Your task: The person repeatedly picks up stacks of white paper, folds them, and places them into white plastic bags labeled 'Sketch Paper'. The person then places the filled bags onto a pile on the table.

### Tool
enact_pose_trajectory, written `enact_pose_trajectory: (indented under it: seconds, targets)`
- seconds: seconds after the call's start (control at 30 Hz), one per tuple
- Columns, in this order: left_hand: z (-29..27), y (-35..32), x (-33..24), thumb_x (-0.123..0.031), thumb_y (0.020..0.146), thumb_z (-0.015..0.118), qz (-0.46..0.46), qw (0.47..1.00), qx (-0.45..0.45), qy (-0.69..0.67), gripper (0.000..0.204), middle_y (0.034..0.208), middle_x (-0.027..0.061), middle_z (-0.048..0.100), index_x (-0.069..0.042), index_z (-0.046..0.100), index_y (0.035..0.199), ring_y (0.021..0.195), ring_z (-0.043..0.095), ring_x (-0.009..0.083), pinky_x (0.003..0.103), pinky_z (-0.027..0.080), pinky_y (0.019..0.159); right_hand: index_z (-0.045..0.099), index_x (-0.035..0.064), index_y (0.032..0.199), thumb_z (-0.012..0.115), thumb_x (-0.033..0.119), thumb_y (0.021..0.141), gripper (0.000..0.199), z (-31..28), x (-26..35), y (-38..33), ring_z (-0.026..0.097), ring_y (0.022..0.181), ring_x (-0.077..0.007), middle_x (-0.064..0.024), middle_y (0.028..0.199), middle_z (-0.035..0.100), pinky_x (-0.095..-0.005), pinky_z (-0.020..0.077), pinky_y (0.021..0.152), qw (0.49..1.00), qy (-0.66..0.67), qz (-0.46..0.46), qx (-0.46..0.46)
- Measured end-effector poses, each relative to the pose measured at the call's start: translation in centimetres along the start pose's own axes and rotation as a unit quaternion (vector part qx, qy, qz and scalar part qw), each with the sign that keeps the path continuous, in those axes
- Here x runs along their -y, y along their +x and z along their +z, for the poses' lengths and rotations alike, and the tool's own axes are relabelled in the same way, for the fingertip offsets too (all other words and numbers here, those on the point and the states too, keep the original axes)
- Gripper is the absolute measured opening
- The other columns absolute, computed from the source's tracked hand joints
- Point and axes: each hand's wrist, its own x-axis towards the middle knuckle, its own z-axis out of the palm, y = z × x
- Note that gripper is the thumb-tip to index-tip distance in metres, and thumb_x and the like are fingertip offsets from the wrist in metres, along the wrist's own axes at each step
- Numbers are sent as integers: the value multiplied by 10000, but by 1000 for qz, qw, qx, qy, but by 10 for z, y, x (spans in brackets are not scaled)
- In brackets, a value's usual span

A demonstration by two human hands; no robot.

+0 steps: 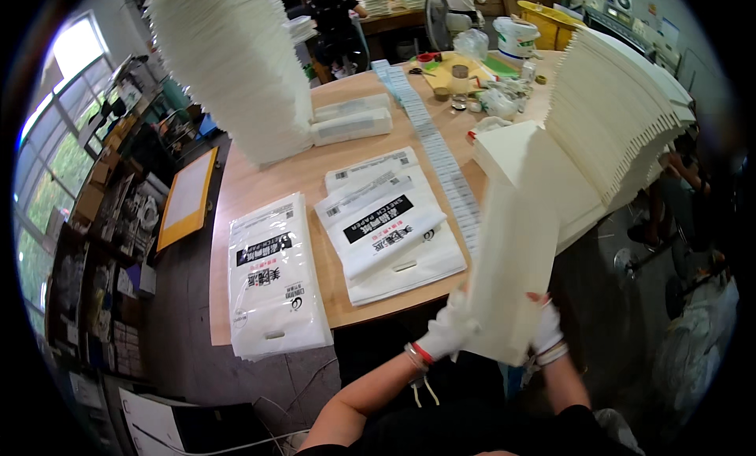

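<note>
Both my hands wear white gloves and hold a sheaf of cream paper (512, 275) upright in front of me at the table's near edge. My left hand (450, 328) grips its left edge, the fingers partly blurred. On the opposite edge, my right hand (547, 328) is closed, with bare fingertips showing. To the left lie white printed plastic bags (402, 259) in an overlapping pile. Farther left is another pile of printed bags (277, 279). Behind the sheaf, a flat stack of cream paper (543, 168) lies on the table.
A tall paper stack (236, 70) rises at the back left, beside wrapped packs (352, 124). On the right stands another tall, fanned stack (610, 117). A strip of blue-white labels (433, 145) crosses the table (346, 318). Behind are a glass jar (459, 86) and white bucket (516, 37).
</note>
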Motion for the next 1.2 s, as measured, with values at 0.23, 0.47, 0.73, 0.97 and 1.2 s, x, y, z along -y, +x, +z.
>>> enact_pose_trajectory:
  seconds: [0.23,0.47,0.73,0.97,1.2]
  targets:
    - [-34,-7,-18,-298,694,656,34,999,11,27,593,1212,207,458,-26,483,1191,1182,368,372,476,284,980,520,-43,1048,545,126,837,272,89,-59,-7,564,838,-194,-104,976,580,-309,466,700,918,-312,-235,-64]
    - [-90,41,149,-431,755,605,-148,937,-133,286,366,935,96,623,-91,633,890,907,575,264,392,447,778,531,-15,1023,568,120,816,250,100,-1,-25,592,747,-200,-99,895,593,-293,483,641,838,-473,-271,31]
    - [-162,98,183,-403,830,508,46,970,-40,234,348,793,144,621,-87,651,863,722,571,269,357,446,711,573,48,907,605,317,748,314,152,6,-45,578,794,-368,-191,863,583,-414,468,676,565,-789,-127,203]
    - [-201,123,96,-382,812,476,-3,969,-76,236,326,823,130,634,-98,635,821,822,604,301,414,468,746,575,53,983,535,419,776,423,200,-13,1,584,868,-366,-212,876,611,-426,449,735,574,-803,27,154]
    - [-126,68,31,-272,742,576,71,930,-156,325,165,849,128,581,-140,643,816,800,561,299,428,475,631,608,76,966,552,457,747,442,230,-19,40,590,846,-357,-188,872,624,-406,448,741,587,-795,31,149]
